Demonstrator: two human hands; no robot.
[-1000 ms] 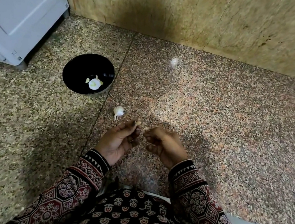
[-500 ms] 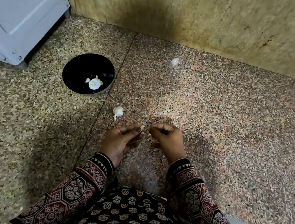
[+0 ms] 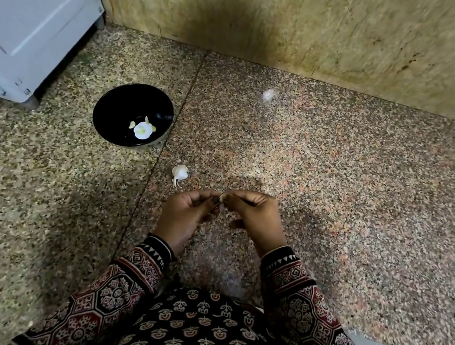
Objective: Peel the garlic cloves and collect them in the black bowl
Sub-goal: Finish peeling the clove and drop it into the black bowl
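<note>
**Left hand** (image 3: 183, 213), **right hand** (image 3: 255, 216): right of the black bowl (image 3: 118, 99) and nearer the person. Slightly apart a second ago, their fingertips now meet, both pinching one garlic clove (image 3: 223, 196). Judged: peeling under way, clove not ready for the bowl.
**Black bowl:** holds a few pale peeled cloves (image 3: 141, 129).
**Garlic piece** (image 3: 180, 173): white, papery, just right of the bowl, untouched.
**Held clove:** small, pale, mostly hidden; skin state unclear.

Black is shown by the glossy round bowl (image 3: 117, 105), pale yellow-white by the peeled garlic cloves (image 3: 141, 129), white by the papery garlic bulb piece (image 3: 180, 172), beige-and-brown speckling by the granite floor (image 3: 337, 190), and a dark red, black and cream geometric print by the fabric sleeves (image 3: 123, 284).
</note>
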